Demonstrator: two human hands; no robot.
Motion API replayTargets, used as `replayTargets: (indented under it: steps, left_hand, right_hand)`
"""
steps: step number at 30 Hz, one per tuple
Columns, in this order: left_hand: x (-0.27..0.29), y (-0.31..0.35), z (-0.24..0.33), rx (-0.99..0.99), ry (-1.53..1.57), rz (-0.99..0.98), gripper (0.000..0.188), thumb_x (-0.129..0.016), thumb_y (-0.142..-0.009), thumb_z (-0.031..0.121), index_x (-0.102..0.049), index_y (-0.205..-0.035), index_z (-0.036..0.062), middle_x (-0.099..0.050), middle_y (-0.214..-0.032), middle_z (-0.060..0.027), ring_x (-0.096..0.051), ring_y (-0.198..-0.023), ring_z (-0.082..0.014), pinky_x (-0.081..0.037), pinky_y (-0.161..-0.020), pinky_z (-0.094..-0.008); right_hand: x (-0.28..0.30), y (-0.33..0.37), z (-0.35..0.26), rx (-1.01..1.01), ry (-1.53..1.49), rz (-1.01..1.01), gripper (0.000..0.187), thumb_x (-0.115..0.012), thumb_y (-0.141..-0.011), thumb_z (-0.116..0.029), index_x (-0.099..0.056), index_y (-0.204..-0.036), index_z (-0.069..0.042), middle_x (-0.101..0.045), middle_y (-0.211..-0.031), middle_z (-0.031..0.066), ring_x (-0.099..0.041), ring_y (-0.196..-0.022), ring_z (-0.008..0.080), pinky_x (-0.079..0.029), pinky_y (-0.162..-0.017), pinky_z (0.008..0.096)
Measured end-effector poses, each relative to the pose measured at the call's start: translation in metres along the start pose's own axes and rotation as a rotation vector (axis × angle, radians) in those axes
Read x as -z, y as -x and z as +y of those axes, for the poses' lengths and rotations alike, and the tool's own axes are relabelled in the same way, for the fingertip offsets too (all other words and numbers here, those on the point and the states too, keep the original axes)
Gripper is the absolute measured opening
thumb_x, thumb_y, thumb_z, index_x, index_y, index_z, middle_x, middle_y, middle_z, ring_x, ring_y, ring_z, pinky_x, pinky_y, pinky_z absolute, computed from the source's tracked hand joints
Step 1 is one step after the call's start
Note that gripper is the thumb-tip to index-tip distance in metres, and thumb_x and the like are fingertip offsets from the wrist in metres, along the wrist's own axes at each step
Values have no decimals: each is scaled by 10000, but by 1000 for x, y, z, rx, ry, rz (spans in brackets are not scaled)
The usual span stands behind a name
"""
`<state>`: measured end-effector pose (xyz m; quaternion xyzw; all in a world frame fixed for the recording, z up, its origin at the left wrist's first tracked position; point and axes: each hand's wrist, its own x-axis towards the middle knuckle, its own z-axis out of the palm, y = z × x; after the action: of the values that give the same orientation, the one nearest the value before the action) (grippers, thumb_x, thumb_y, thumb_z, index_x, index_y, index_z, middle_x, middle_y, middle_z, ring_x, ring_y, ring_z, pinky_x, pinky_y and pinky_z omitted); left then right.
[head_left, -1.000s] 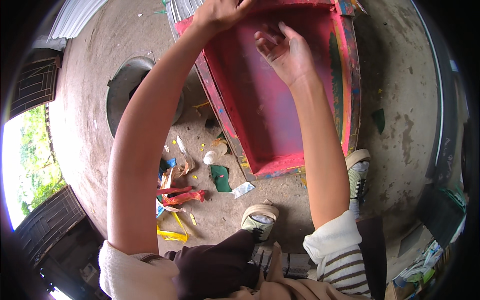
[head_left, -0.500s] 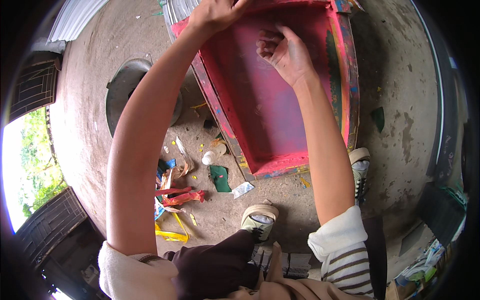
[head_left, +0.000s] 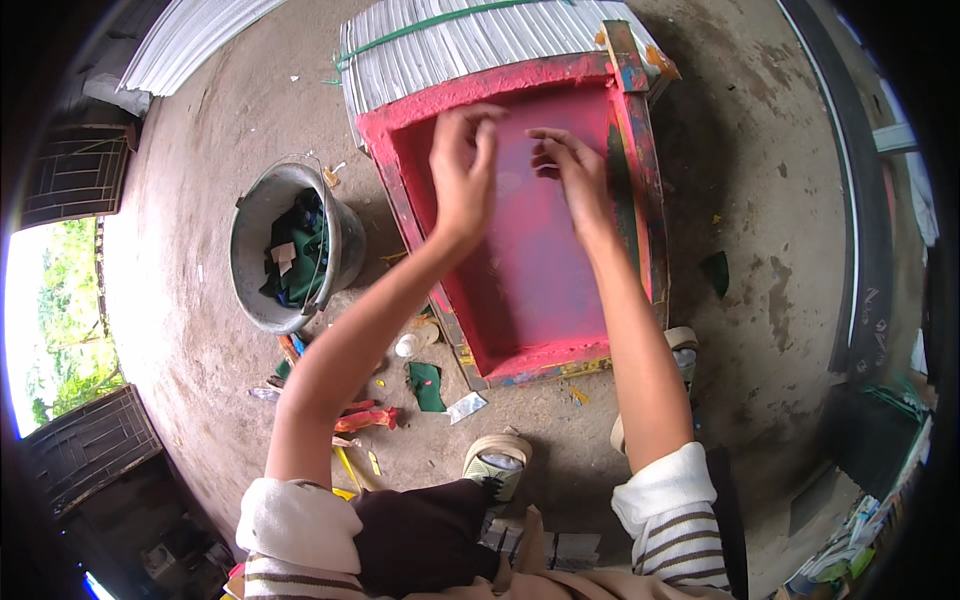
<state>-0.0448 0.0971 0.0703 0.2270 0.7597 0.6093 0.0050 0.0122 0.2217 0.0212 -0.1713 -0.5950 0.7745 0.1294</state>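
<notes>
A grey bucket (head_left: 346,248) stands on the concrete floor (head_left: 180,290), off the left edge of a red-painted frame (head_left: 490,76), its mouth tipped toward the viewer and its thin wire handle lying across the opening. Inside are crumpled dark green scraps (head_left: 303,235) with a small beige piece (head_left: 284,256) on top of them.

The frame is a shallow, tray-like box with raised sides around a flat, cloudy red and purple panel (head_left: 545,275). A dark green strip (head_left: 616,165) runs along the inside of its right edge, and a paint-smeared wooden piece (head_left: 622,58) stands at its far right corner. Past the far edge shows a stack of white ridged sheets (head_left: 400,75) under a green strap (head_left: 430,29).

Both hands are over the far half of the panel, between the frame's left and right edges. The left hand (head_left: 463,178) has its thumb apart from fingers that are blurred and bent inward; it holds nothing that can be seen. The right hand (head_left: 576,180) is loosely curled and partly spread, likewise with nothing visible in it. The hands are apart from each other; whether any fingertip touches the panel cannot be told.

On the floor by the frame's near left corner lie a capped plastic bottle (head_left: 409,344), a green scrap (head_left: 426,388), a white piece (head_left: 466,407) and, farther left, a red scrap (head_left: 368,418).
</notes>
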Motion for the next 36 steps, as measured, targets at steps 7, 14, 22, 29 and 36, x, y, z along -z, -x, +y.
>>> replayTargets:
  steps: [7,14,22,29,36]
  left_hand:
    - [-48,-11,-4,763,968,450,425,-432,-923,123,-406,-1338,35,-484,-1307,-86,-490,-1172,-196,-334,-1033,-331]
    - [-71,-35,5,824,1111,667,460,-422,-909,147,-389,-1357,48,-440,-1360,-69,-430,-1239,-188,-287,-1057,-348]
    - [-58,-26,-7,803,1024,588,417,-356,-948,168,-437,-1347,77,-500,-1320,-33,-458,-1207,-123,-329,-973,-295]
    - [-47,-30,0,919,884,579,402,-402,-955,191,-437,-1351,130,-533,-1222,28,-499,-1033,-102,-364,-913,-286]
    - [-46,-19,-23,816,775,631,443,-428,-951,212,-392,-1383,119,-518,-1185,-9,-478,-962,-121,-385,-871,-294]
  right_hand:
    - [20,-14,-39,380,601,162,231,-517,-898,-105,-614,-1091,-24,-602,-1015,50,-571,-924,180,-458,-837,301]
    - [11,-79,-65,822,1157,-64,412,-595,-854,-166,-523,-1238,-34,-525,-1256,123,-462,-1172,289,-367,-983,385]
    - [8,-87,-54,684,1143,-122,430,-648,-819,-212,-560,-1225,-99,-561,-1222,83,-457,-1175,265,-332,-1010,377]
    - [15,-83,-54,668,1151,-115,423,-638,-823,-197,-558,-1227,-101,-559,-1215,82,-452,-1165,268,-334,-1001,376]
    - [9,-82,-51,653,1131,-123,424,-635,-825,-196,-555,-1234,-120,-544,-1220,79,-439,-1167,271,-329,-1003,381]
